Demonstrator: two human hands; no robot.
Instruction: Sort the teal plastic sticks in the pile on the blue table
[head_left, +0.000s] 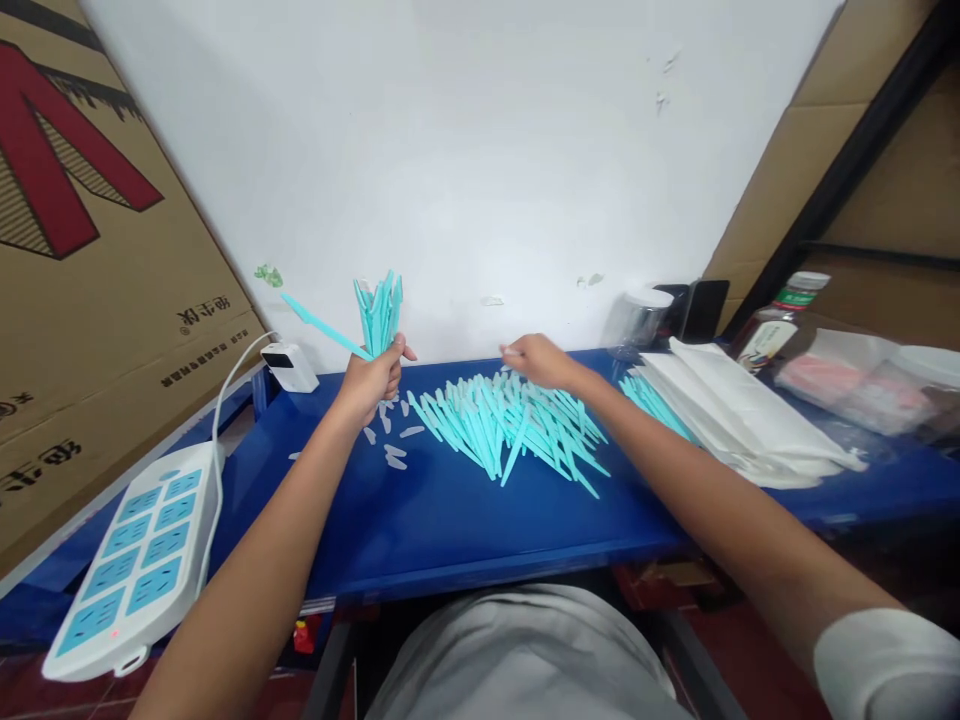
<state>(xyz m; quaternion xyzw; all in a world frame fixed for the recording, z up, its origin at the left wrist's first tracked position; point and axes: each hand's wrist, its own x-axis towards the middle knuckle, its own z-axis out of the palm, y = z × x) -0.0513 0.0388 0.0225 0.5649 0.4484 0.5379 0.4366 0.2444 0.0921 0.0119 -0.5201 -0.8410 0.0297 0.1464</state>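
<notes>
My left hand (373, 378) is closed round an upright bundle of turquoise eyebrow razors (381, 312). One more turquoise razor (326, 328) sticks out to the left from the same grip. Above the far edge of a loose pile of turquoise razors (502, 425), my right hand (541, 361) pinches a small whitish piece (511, 351) that looks like a blade cap; motion blurs it. Several small translucent caps (394, 457) lie on the blue table (450, 530), below and beside my left hand. Many razors in the pile have pale, clear-looking ends toward the wall.
White flat packets (750, 410) lie at the right, with more turquoise razors (656, 408) beside them. Behind stand a clear jar (637, 318) and a brown bottle (780, 320). A power strip (135, 560) and a white plug-in device (289, 367) are at the left. A white wall rises behind the table.
</notes>
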